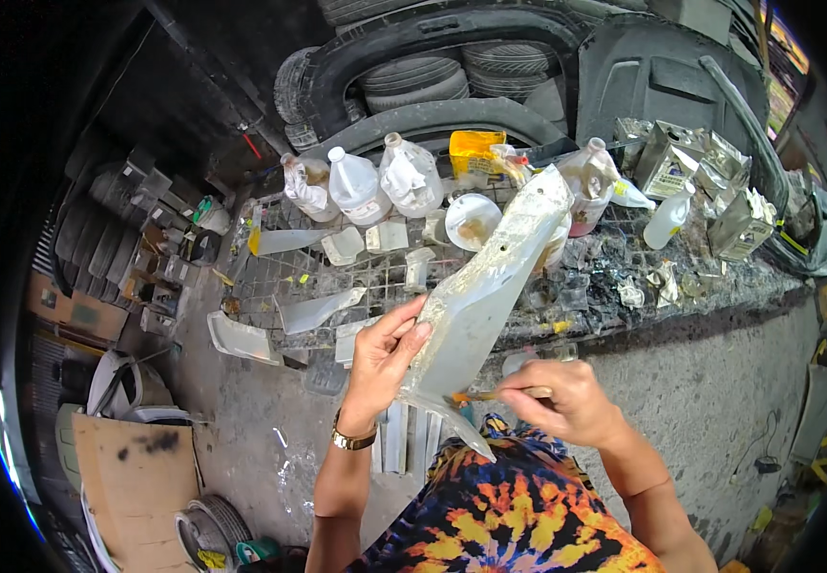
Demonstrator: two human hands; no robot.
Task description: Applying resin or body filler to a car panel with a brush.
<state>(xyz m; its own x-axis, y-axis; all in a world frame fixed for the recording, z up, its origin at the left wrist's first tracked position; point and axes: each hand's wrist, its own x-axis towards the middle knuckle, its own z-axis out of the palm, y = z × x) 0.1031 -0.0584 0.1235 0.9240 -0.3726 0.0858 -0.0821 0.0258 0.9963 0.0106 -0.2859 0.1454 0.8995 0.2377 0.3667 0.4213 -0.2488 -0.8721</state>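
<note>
My left hand [387, 358], a watch at its wrist, grips the left edge of a long, pale, translucent moulded panel [482, 310], its thumb on the face. Raised in front of me, the panel tilts up to the right, with rough whitish edges and a flared lower end. My right hand [566, 401] is closed round the handle of a small brush [476, 395]. Its orange-brown tip meets the panel near the lower end; whether it presses on the surface I cannot tell. Behind the panel's upper part, a white tub [472, 222] with brown residue stands on the bench.
A grimy bench [323, 277] carries several plastic jugs [359, 186], a yellow container [476, 153], a squeeze bottle [668, 218] and metal cans [740, 225]. Similar pale pieces [320, 311] lie at its left. Tyres [413, 81] and dark car-body parts stand behind; cardboard [137, 492] leans at lower left.
</note>
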